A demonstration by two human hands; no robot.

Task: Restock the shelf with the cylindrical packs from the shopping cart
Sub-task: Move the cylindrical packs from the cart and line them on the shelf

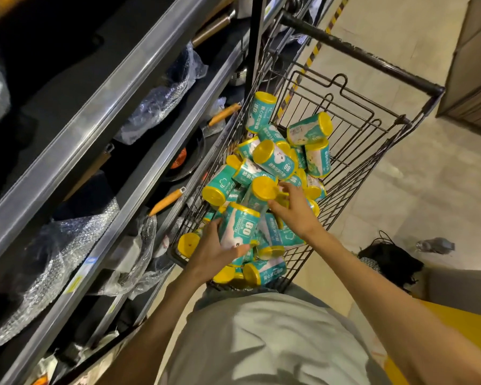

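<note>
A wire shopping cart (353,151) stands right of the shelf (139,140) and holds several teal cylindrical packs with yellow lids, piled loosely. My left hand (214,251) grips one teal pack (240,226) near the cart's near end, fingers wrapped under its side. My right hand (295,209) holds another pack (261,194) by its yellow-lidded end, just above the first. More packs (275,158) lie heaped toward the cart's far end.
The shelf on the left carries pans with orange handles (167,201) and bubble-wrapped goods (53,254). The cart's black push bar (356,54) is at the far end. A dark bag (389,262) and a plastic bottle (436,244) lie on the tiled floor at right.
</note>
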